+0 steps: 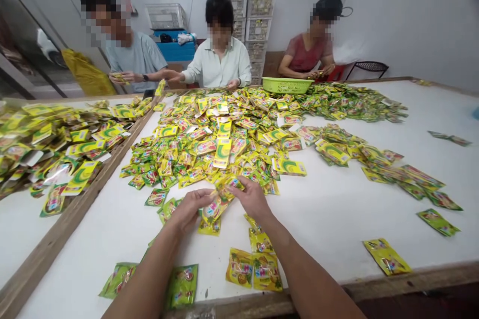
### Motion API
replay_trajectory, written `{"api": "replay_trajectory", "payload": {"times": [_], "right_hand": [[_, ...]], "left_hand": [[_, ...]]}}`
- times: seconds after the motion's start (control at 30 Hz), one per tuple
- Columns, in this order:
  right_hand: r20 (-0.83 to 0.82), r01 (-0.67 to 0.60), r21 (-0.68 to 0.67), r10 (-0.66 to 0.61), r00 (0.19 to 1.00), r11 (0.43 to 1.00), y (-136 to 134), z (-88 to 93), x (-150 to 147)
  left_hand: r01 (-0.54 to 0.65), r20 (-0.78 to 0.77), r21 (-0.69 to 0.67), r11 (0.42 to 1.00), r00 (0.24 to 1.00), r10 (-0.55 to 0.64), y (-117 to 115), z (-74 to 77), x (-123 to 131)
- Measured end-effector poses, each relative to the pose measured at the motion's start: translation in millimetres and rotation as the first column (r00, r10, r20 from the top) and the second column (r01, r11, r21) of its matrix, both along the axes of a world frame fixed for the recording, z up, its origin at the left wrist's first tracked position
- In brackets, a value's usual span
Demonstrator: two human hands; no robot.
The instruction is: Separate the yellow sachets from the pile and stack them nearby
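Near the table's middle, my left hand (pixel 192 204) is closed on the side of a small yellow carton (pixel 215 211) with a fruit print. My right hand (pixel 254 198) pinches a small yellow-green sachet (pixel 226 190) against the carton's upper end. Whether the sachet is partly inside cannot be seen. Under the carton lies a yellow sachet (pixel 210 227). Beyond my hands spreads a heap of sachets (pixel 164 152) with flat cartons on it, such as a yellow carton (pixel 223 152). Yellow sachets (pixel 266 271) lie by my right forearm, green sachets (pixel 183 284) by my left.
A wooden strip (pixel 75 219) divides the white table (pixel 325 229); left of it is a pile of filled-looking cartons (pixel 84 147). A green basket (pixel 286 85) stands at the back. Three people sit across the table, handling packets. Crates (pixel 258 28) are stacked behind them.
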State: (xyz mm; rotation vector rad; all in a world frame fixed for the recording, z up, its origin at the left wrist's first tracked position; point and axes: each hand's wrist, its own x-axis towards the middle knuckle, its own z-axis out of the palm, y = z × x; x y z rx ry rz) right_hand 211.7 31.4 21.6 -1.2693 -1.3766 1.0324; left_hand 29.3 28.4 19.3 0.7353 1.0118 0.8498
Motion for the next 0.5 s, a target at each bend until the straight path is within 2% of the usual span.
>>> {"api": "replay_trajectory", "payload": {"times": [0.1, 0.13, 0.23, 0.37, 0.43, 0.5], "right_hand": [[-0.041, 0.215, 0.012, -0.214, 0.976, 0.977, 6, -3.6, 8], [-0.023, 0.242, 0.009, -0.242, 0.97, 0.97, 8, -5.2, 11], [0.062, 0.147, -0.02, -0.146, 0.987, 0.989, 10, -8.7, 16], [0.079, 0.02, -0.053, -0.016, 0.997, 0.998, 8, -7.4, 19], [0.045, 0.006, -0.052, -0.004, 0.999, 0.999, 8, -5.7, 19], [0.001, 0.054, -0.041, -0.054, 0.999, 0.998, 8, -5.1, 19]], "left_hand": [[-0.052, -0.044, 0.039, 0.998, 0.998, 0.053, -3, -3.6, 6], [-0.086, -0.05, 0.071, 0.994, 0.995, 0.09, -3, -5.3, 8], [-0.148, -0.115, 0.197, 0.969, 0.978, 0.173, -3, -9.5, 10], [-0.058, -0.24, 0.32, 0.946, 0.96, 0.14, -4, -11.5, 7], [-0.022, -0.295, 0.355, 0.935, 0.946, 0.134, -4, -11.5, 7], [-0.009, -0.342, 0.383, 0.924, 0.927, 0.151, -5, -11.4, 9]]}}
